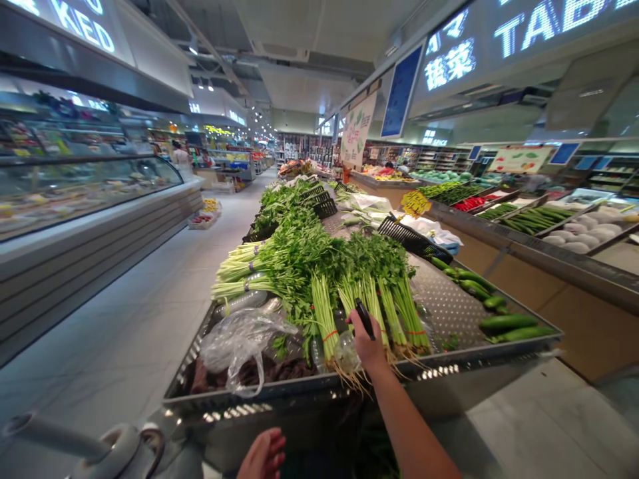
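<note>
My right hand (368, 342) is closed around a slim black pen-like object (365, 319), tilted over the front row of celery. Beneath and beside this hand are bundles of thin green celery (325, 319), bound with red bands, their roots toward me. A clear plastic bottle (347, 351) shows just left of the hand, partly covered by stalks. My left hand (263, 455) hangs low in front of the stand, fingers loosely curled and nothing visible in them. A crumpled clear plastic bag (242, 339) lies at the stand's front left.
The dark display stand (299, 386) has a raised front rim. Green cucumber-like vegetables (509, 324) lie at its right, near a tilted black crate (412, 238). A grey pipe-like part (57, 436) juts in at lower left. A glass display counter (90, 193) lines the aisle.
</note>
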{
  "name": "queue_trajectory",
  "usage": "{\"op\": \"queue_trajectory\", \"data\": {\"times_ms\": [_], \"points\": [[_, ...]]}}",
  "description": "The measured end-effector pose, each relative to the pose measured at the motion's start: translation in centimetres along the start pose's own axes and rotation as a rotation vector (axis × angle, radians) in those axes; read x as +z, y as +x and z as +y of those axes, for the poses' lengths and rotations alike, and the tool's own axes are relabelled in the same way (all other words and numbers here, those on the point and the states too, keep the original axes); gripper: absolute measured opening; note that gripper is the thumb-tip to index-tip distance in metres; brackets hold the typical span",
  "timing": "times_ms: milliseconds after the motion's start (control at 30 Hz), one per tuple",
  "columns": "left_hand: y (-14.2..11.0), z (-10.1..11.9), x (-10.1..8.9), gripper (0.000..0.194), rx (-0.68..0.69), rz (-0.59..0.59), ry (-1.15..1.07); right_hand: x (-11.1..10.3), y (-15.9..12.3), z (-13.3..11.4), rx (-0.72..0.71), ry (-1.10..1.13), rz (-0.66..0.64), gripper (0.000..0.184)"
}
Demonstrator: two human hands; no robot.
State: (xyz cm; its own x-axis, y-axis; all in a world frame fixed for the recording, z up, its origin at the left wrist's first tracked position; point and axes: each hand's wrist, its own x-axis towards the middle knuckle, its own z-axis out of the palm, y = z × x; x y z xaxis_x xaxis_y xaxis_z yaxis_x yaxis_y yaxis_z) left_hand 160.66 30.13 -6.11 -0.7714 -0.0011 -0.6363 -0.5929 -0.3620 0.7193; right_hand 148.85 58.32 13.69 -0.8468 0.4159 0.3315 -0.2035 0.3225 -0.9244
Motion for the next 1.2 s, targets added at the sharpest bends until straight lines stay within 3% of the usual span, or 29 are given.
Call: {"op": "queue_trajectory", "data": {"times_ms": [100,233,333,433,533,767,1000,1200], "points": [[-1.0,2.2,-1.7,0.069,0.038,-0.044,0.063,2.8,-2.3,-0.3,-0.003,-0.055,-0.100,0.040],[-1.8,4.6,-5.1,0.074,0.092,-0.056,0.148,8.1,-8.2,-0.2,0.035,-0.122,-0.193,0.043],[-1.9,5.5,-8.1,0.077,0.112,-0.047,0.179,12.2,-13.4,0.3,0.071,-0.125,-0.263,0.042],[-2.0,5.7,-11.1,0.077,0.120,-0.054,0.207,15.0,-17.6,1.2,0.141,-0.140,-0.244,0.044],[-2.4,5.3,-13.8,0.076,0.141,-0.106,0.235,15.8,-19.9,1.9,0.210,-0.166,-0.142,0.053],[-4.5,5.4,-17.2,0.076,0.086,-0.169,0.310,13.8,-21.5,0.9,0.248,-0.151,0.021,0.057],[-6.7,6.3,-19.9,0.075,0.092,-0.215,0.372,15.6,-23.7,-1.7,0.225,-0.144,-0.096,0.055],[-7.3,6.9,-22.1,0.068,0.134,-0.159,0.351,17.7,-23.9,-2.1,0.178,-0.296,-0.195,0.040]]}}
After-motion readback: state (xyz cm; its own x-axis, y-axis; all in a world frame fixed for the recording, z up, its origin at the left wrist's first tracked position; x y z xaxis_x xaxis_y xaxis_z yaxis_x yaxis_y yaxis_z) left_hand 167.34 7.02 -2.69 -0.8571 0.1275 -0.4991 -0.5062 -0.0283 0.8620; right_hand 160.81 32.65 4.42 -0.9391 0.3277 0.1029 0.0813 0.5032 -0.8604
